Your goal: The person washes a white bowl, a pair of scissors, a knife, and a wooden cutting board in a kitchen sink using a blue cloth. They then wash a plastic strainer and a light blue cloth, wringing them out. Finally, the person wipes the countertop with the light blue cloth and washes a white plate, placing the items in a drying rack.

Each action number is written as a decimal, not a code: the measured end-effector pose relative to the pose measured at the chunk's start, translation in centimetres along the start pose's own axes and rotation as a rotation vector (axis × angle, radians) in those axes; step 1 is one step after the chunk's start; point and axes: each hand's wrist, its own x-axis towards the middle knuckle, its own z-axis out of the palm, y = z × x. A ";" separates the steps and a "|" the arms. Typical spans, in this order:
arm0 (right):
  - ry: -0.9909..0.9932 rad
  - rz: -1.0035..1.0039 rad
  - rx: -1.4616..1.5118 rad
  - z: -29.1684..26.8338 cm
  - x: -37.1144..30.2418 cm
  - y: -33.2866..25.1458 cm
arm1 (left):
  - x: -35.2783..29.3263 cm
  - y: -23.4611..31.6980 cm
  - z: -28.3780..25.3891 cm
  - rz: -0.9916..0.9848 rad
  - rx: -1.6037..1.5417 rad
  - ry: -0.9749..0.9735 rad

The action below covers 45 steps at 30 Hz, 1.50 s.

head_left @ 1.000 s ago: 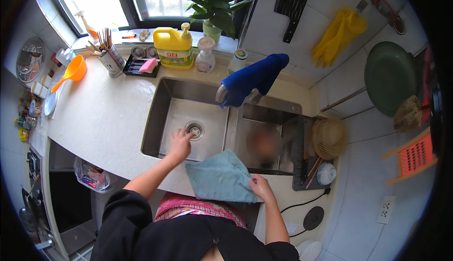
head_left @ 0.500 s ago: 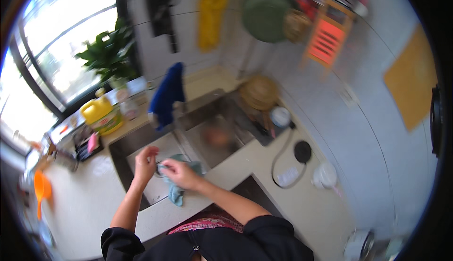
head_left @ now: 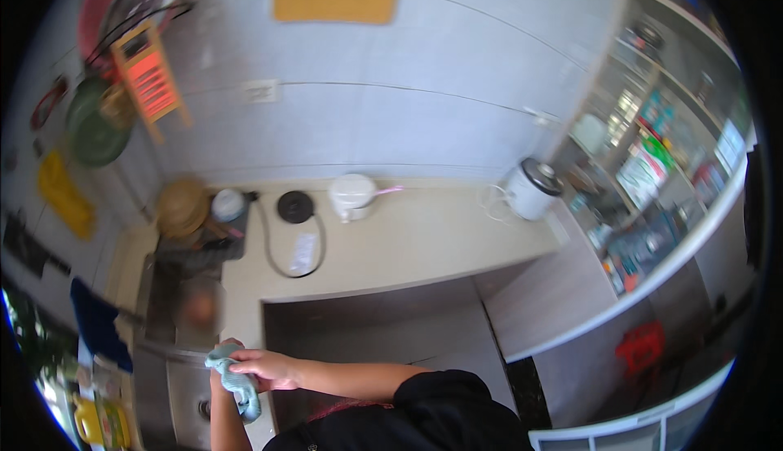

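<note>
A pale teal cloth (head_left: pixel 238 379) hangs between my two hands over the counter's edge beside the sink (head_left: pixel 181 394). My right hand (head_left: pixel 273 369) is closed on the cloth, its fingers pinching it from the right. The cloth covers much of my left hand (head_left: pixel 232 342), which touches it from behind; only a bit of that hand shows above the cloth, and its fingers are mostly hidden. In the far basin of the sink sits a blurred reddish-brown thing (head_left: pixel 200 311) that I cannot make out.
On the cream counter (head_left: pixel 408 239) stand a white lidded pot (head_left: pixel 352 196), a black round base (head_left: pixel 295 206) with a cord and a white appliance with a dark lid (head_left: pixel 534 188). Glass-fronted shelves (head_left: pixel 632 149) rise at right. A red stool (head_left: pixel 639 349) is on the floor.
The view has swung right, so the sink is now at lower left and the shelves have come into view. My hands have come together at the cloth, which now hangs bunched between them.
</note>
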 end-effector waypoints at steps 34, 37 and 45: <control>2.278 -1.143 -1.243 -30.9 -51.5 -0.3 | 1.4 80.5 38.6 0.761 -1.467 -0.463; 2.183 -0.981 -0.933 -32.1 -55.3 -3.9 | 3.0 83.0 37.1 0.423 -1.919 -0.953; 1.814 -1.345 -0.890 -31.6 -63.6 -12.9 | 3.7 80.6 41.4 0.256 -1.798 -1.253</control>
